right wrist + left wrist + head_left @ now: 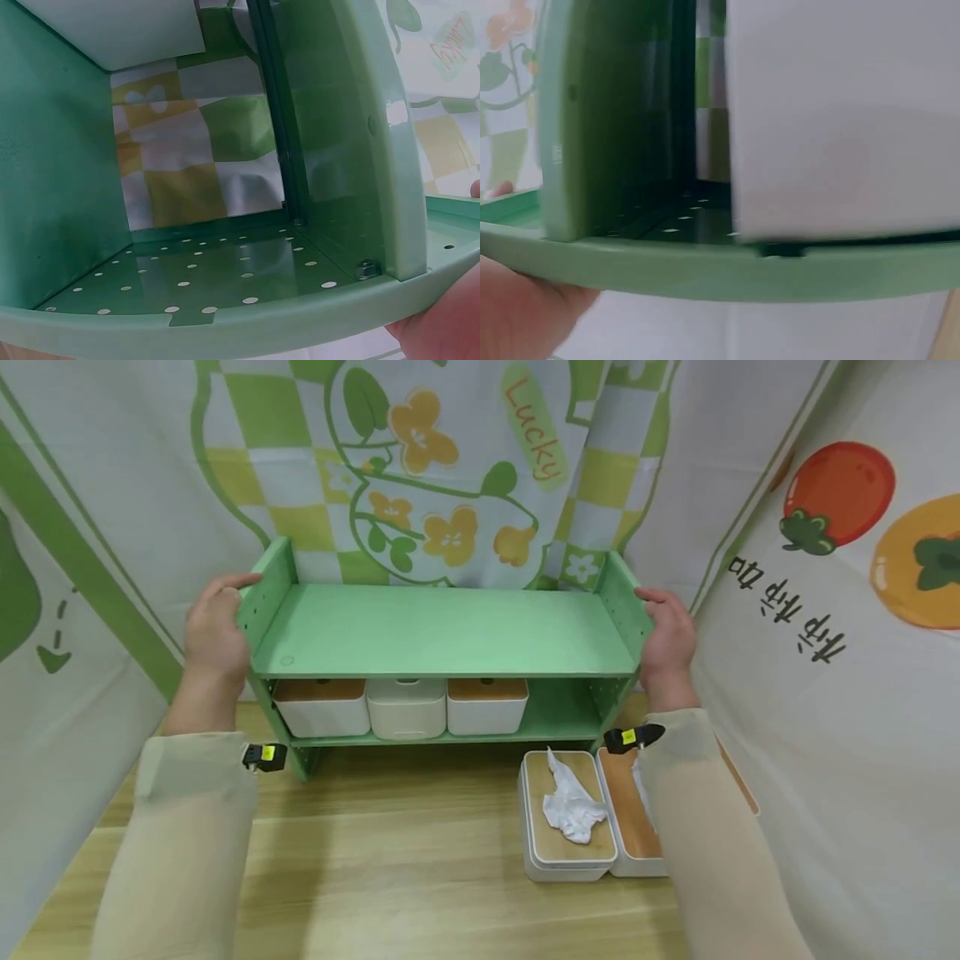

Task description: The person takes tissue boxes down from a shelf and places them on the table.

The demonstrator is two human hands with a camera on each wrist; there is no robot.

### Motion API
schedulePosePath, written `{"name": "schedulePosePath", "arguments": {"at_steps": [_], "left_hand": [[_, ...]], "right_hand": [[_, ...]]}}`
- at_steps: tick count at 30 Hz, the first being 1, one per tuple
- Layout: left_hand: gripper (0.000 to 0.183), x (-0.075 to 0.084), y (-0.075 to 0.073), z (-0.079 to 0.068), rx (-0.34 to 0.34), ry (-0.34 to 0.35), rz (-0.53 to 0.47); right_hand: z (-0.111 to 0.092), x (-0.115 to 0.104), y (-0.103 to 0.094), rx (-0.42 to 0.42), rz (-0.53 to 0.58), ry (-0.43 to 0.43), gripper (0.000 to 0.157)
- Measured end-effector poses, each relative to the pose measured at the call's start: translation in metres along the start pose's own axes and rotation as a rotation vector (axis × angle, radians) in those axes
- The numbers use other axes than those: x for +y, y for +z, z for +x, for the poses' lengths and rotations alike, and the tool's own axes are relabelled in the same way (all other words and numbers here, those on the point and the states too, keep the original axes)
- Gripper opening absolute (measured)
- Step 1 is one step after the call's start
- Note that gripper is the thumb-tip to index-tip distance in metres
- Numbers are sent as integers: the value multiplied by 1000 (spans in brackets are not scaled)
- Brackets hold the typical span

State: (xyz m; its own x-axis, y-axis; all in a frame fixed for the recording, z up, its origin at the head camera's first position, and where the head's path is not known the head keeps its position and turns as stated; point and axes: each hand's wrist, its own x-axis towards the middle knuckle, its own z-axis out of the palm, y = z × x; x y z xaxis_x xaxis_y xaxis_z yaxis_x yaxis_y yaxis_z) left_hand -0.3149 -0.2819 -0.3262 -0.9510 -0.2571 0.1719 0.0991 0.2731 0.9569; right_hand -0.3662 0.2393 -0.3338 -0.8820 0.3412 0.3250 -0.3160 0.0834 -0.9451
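Observation:
A green two-tier shelf (450,628) stands in front of me on the wooden surface, its upper board bare. My left hand (217,631) grips its left side panel, with fingertips over the edge. On the other end, my right hand (669,635) holds the right side panel in the same way. Both wrist views show the perforated side panels from close up, with part of a hand (517,311) below the left one and part of a hand (442,319) beside the right one. The lower tier holds a brown-lidded white box (326,714), a cream bin (407,712) and another brown-lidded box (487,714).
At the right front, a white box with a wooden lid (542,827) carries a crumpled tissue (573,806). Beside it, a brown-lidded box (622,793) is partly hidden by my right sleeve. Patterned cloth (480,535) hangs behind the shelf and at both sides.

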Motion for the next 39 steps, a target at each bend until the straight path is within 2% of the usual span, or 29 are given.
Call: {"name": "schedulePosePath", "arguments": {"at_steps": [3, 6, 9, 11, 13, 17, 19, 21, 22, 24, 27, 30, 34, 39], "left_hand": [[49, 6, -2, -4, -3, -35, 43], [50, 13, -3, -13, 26, -43, 145], [51, 20, -1, -25, 103, 26, 303], [50, 23, 5, -35, 171, 159, 378], [49, 24, 14, -45, 262, 360, 409], [51, 25, 45, -65, 433, 822, 334], [61, 24, 65, -78, 480, 1009, 290], [73, 20, 84, -89, 469, 1170, 283], [76, 16, 93, -95, 437, 1232, 287], [78, 5, 110, -103, 326, 1316, 338], [79, -16, 133, -112, 105, 1328, 470], [85, -32, 153, -119, -75, 1254, 611], [95, -39, 173, -126, -236, 1123, 769], [105, -33, 193, -126, -374, 953, 899]], "right_hand": [[-1, 0, 1, 1, 5, -1, 35], [0, 0, 2, -3, 23, -9, 35], [0, 1, 3, -9, 13, -20, 35], [0, 2, 3, -10, -4, -26, 35], [0, 2, 2, 0, -20, -31, 34], [0, 2, 0, 14, -31, -31, 35], [0, 3, -1, 12, -18, -21, 35], [0, 3, -1, 11, -14, -24, 35], [0, 4, -2, 12, -15, -27, 35], [0, 4, -2, 17, -16, -35, 36], [0, 5, -2, 23, -15, -48, 36], [0, 5, -1, 25, -20, -60, 36], [0, 6, 2, 18, -24, -63, 35], [0, 6, 2, 20, -55, -63, 35]]}}
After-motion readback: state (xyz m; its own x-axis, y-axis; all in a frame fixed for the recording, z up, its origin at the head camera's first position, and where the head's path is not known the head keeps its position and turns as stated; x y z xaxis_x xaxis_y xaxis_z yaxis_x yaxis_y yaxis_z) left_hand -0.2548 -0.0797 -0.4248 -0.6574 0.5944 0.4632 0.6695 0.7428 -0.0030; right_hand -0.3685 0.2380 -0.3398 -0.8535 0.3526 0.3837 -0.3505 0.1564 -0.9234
